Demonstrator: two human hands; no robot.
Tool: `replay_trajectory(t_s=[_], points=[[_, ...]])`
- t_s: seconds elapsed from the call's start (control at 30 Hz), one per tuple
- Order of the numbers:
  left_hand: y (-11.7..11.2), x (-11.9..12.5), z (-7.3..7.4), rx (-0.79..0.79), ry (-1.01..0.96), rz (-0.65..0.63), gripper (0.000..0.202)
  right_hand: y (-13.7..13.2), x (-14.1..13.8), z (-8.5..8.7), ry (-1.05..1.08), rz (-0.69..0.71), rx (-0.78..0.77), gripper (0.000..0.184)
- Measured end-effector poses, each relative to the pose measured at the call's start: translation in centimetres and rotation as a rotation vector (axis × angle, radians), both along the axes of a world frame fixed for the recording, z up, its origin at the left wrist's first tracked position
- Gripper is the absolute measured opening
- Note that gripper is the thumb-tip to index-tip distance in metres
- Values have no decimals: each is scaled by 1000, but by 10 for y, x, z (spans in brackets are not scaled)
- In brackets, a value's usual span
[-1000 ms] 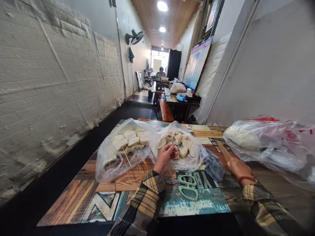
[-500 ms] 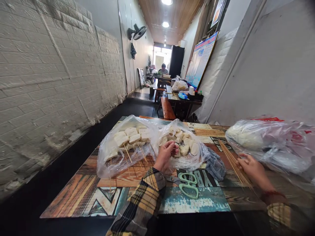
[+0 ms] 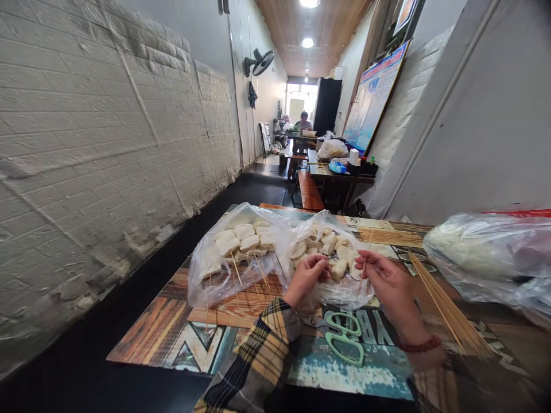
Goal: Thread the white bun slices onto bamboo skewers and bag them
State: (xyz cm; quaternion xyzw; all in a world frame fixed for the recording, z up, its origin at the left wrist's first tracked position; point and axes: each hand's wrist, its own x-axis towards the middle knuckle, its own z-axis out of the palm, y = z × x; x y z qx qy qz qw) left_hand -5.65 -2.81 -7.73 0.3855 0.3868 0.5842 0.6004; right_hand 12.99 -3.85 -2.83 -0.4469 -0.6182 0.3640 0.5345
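Observation:
My right hand [image 3: 387, 284] pinches a thin wooden skewer [image 3: 360, 289], which stands nearly upright over the right side of an open clear plastic bag [image 3: 318, 297]. Pale, soft-looking white pieces [image 3: 338, 268] lie inside that bag. At its front, my left hand [image 3: 307, 278] has thumb and fingers pressed together; whatever is between them is too small to tell. To the left, a second clear bag [image 3: 200, 287] holds flat white slabs [image 3: 244, 231] with several skewers sticking out. Green-handled scissors [image 3: 344, 338] lie below my hands.
A bundle of loose skewers [image 3: 447, 304] lies right of my right arm. Beyond it sits a bulky plastic bag [image 3: 486, 246] with pale contents. Further back are a bench [image 3: 310, 190], another table with bags on it, and a seated person [image 3: 303, 121].
My right hand has moved left from the skewer bundle to the bag of white pieces, bringing one skewer. My left hand stays by the bag. The view has turned slightly left.

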Motion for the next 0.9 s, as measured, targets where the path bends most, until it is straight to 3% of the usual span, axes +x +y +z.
replay_trajectory(t_s=[0.1, 0.17, 0.23, 0.3, 0.37, 0.43, 0.53, 0.67, 0.77, 0.9], points=[[3, -4, -1, 21, 58, 123, 31, 7, -10, 0, -79, -63, 125, 29], [6, -10, -1, 45, 126, 259, 23, 10, -14, 5, -142, -107, 310, 23], [8, -18, 0, 85, 253, 416, 14, 12, -15, 12, -167, -172, 509, 20], [9, -24, 3, 148, 422, 555, 10, 17, -12, 16, -135, -247, 570, 20], [8, -27, 6, 220, 591, 633, 13, 24, -5, 17, -29, -298, 474, 23], [8, -28, 7, 269, 689, 626, 16, 33, 2, 13, 164, -268, 294, 26], [8, -25, 4, 301, 817, 576, 19, 44, 10, 2, 381, -129, 65, 32], [6, -20, 2, 346, 1088, 470, 23, 44, 7, -11, 381, 65, -151, 50], [4, -12, 5, 379, 1271, 388, 24, 39, 0, -16, 299, 147, -174, 48], [2, 0, 11, 348, 1521, 343, 31, 37, -5, -18, 223, 152, -134, 45]])
